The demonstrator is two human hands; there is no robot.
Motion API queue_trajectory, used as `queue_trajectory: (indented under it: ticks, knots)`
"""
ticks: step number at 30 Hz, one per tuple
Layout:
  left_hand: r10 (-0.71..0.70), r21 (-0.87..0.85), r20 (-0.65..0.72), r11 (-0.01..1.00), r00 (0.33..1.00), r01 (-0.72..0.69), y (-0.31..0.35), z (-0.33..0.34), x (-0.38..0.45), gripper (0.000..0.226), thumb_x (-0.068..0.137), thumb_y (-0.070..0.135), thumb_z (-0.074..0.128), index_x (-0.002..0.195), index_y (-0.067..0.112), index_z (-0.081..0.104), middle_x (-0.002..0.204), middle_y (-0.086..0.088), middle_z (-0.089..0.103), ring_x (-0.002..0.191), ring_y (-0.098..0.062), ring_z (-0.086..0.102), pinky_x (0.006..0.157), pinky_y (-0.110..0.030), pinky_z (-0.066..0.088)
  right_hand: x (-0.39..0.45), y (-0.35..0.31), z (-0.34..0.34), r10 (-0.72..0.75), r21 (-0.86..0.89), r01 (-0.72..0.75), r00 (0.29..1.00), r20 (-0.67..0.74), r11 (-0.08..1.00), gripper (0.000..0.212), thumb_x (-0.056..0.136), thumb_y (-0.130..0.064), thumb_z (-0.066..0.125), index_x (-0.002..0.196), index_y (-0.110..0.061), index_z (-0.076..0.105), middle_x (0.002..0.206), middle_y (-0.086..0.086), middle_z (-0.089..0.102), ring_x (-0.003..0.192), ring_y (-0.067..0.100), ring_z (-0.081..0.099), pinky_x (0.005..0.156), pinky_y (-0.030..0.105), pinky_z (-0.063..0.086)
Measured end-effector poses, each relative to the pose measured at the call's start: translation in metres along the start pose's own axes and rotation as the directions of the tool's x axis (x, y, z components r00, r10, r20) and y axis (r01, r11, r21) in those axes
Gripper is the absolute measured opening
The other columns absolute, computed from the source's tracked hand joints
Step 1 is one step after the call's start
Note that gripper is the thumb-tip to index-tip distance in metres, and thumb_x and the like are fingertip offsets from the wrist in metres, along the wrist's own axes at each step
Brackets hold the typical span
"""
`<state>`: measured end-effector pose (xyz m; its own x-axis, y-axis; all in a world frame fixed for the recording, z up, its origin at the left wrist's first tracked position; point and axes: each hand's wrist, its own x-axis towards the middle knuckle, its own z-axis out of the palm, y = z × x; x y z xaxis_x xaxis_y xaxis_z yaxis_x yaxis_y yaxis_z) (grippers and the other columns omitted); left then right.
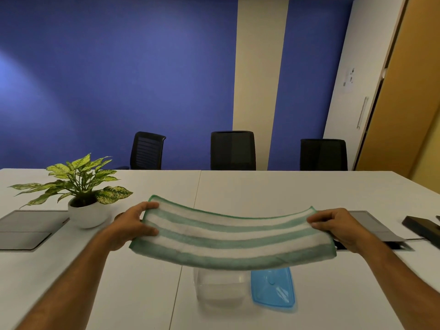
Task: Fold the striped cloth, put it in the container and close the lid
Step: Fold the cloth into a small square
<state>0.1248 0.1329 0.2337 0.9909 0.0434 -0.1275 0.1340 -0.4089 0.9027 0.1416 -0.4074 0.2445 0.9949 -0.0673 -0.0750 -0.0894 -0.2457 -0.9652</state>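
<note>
Green-and-white striped terry cloth (228,236) held up in the air, stretched left to right as a long band that looks folded double, sagging a bit in the middle. Left hand (133,222) closed on the cloth's left end, thumb on top; right hand (333,225) closed on the right end, fingers pinching the far corner. Directly under the cloth, near side, a clear plastic container (219,291) sits open on the white worktop (262,191), far rim hidden by the cloth. Translucent blue plastic lid (273,289) lies flat just right of the container, touching or nearly so. Far left: variegated potted plant in a white bowl pot (83,198). Black flat object (421,228) at far right edge. Three black chairs (233,151) behind the worktop.
</note>
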Motion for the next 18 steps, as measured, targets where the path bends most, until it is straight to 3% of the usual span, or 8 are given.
queue_trajectory:
  ticks: [4,8,14,18]
  knots:
    - [-0.012,0.021,0.021,1.000,1.000,0.012,-0.006,0.001,-0.003,0.086,0.066,0.000,0.088,0.134,0.037,0.050,0.126,-0.013,0.047,0.106,-0.035,0.057,0.088,-0.048,0.057,-0.002,0.004,-0.008,0.027,-0.003,-0.027,0.994,0.105,1.000,0.031,0.082,0.004,0.069,0.109,-0.013,0.070,0.115,0.012,0.065,0.096,0.029,0.065,0.073,0.042,0.058]
    - [-0.035,0.014,0.048,0.999,0.998,0.035,-0.011,0.001,-0.006,0.094,0.063,0.000,0.089,0.138,0.038,0.046,0.128,-0.009,0.044,0.106,-0.035,0.058,0.081,-0.044,0.059,-0.004,0.010,-0.016,0.078,-0.038,-0.071,0.969,0.236,0.997,0.061,0.074,0.008,0.074,0.123,-0.025,0.062,0.126,-0.001,0.058,0.102,0.028,0.061,0.066,0.035,0.053]
    - [-0.068,0.074,0.100,0.995,0.993,0.061,-0.012,0.000,-0.013,0.103,0.059,0.003,0.093,0.141,0.039,0.042,0.126,-0.007,0.043,0.104,-0.033,0.057,0.068,-0.035,0.058,-0.006,0.016,-0.022,0.091,0.006,-0.097,0.954,0.284,0.995,0.066,0.074,0.014,0.065,0.125,-0.027,0.060,0.127,0.000,0.055,0.094,0.026,0.055,0.064,0.034,0.042]
    - [-0.076,0.110,0.126,0.992,0.989,0.062,-0.015,-0.003,-0.015,0.107,0.057,0.005,0.094,0.143,0.037,0.040,0.136,-0.004,0.036,0.109,-0.032,0.054,0.077,-0.042,0.060,-0.008,0.018,-0.024,0.086,0.038,-0.101,0.954,0.287,0.994,0.069,0.073,0.016,0.063,0.128,-0.026,0.058,0.128,0.000,0.054,0.093,0.025,0.054,0.063,0.034,0.041]
